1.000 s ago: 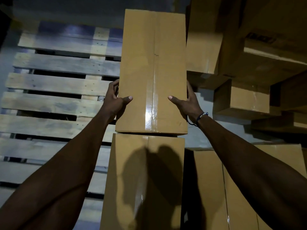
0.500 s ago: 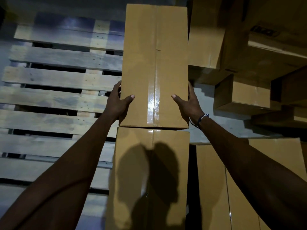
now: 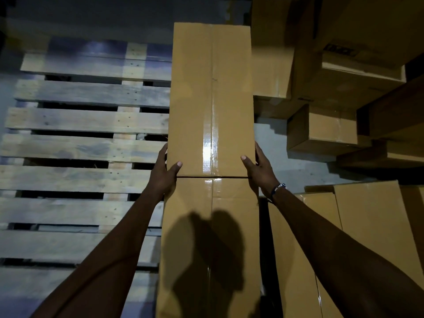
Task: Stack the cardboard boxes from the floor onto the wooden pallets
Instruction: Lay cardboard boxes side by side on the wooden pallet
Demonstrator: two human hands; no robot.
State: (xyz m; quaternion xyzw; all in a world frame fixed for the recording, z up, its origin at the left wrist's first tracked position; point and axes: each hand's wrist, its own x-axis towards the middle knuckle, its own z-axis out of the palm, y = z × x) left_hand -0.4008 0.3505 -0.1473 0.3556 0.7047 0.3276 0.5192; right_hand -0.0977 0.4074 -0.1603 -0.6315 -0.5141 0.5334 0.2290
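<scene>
A long taped cardboard box (image 3: 211, 99) lies along the right edge of the wooden pallet (image 3: 87, 148). My left hand (image 3: 163, 173) grips its near left corner and my right hand (image 3: 260, 172) grips its near right corner, thumbs on top. Its near end meets a second, similar box (image 3: 211, 244) that lies end to end with it, closer to me, with only a thin dark seam between them. My head's shadow falls on that nearer box.
The pallet's bare slats stretch to the left. More cardboard boxes (image 3: 321, 127) are piled on the grey floor (image 3: 275, 143) at the right and far right. Another flat box (image 3: 371, 221) lies beside the nearer box at the lower right.
The box in my hands has come down and back toward me, and its near end now lines up flush with the nearer box. Both hands keep the same hold.
</scene>
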